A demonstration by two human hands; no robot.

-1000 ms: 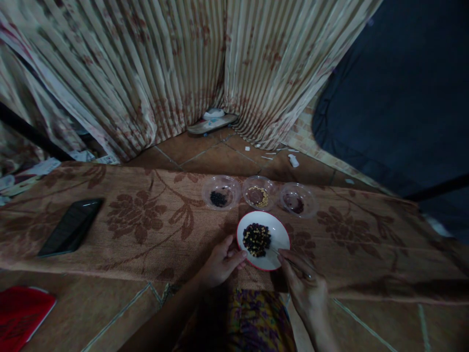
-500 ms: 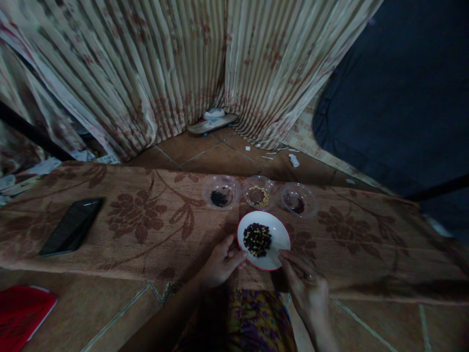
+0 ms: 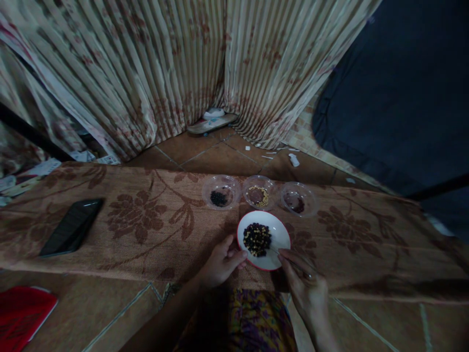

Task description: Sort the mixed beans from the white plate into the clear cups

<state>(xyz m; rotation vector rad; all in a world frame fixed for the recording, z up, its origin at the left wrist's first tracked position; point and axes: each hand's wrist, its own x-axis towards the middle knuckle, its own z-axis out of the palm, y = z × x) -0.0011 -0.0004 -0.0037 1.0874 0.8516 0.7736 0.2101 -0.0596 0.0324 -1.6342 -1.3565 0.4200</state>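
A white plate with a red rim (image 3: 280,234) rests on the cloth in front of me, holding a heap of mixed dark and yellow beans (image 3: 257,239). My left hand (image 3: 222,261) grips its lower left rim, thumb on top and fingers beside it. Pinched in my right hand (image 3: 304,281) at the lower right rim is a thin metal utensil (image 3: 302,268); its tip points at the heap, and its exact kind is unclear. Behind the plate stand three clear plastic bowls: one with black beans (image 3: 219,198), one with yellow beans (image 3: 263,196), one with dark reddish beans (image 3: 298,205).
A patterned brown cloth (image 3: 205,234) covers the long low table. At its left lies a black phone (image 3: 73,227). A red item (image 3: 24,313) is on the tiled floor at lower left. Beyond the table are a skateboard (image 3: 212,124), paper scraps and striped curtains (image 3: 176,63).
Almost nothing differs. Both hands, the plate and the bowls keep their places; a few beans in the heap seem slightly shifted.
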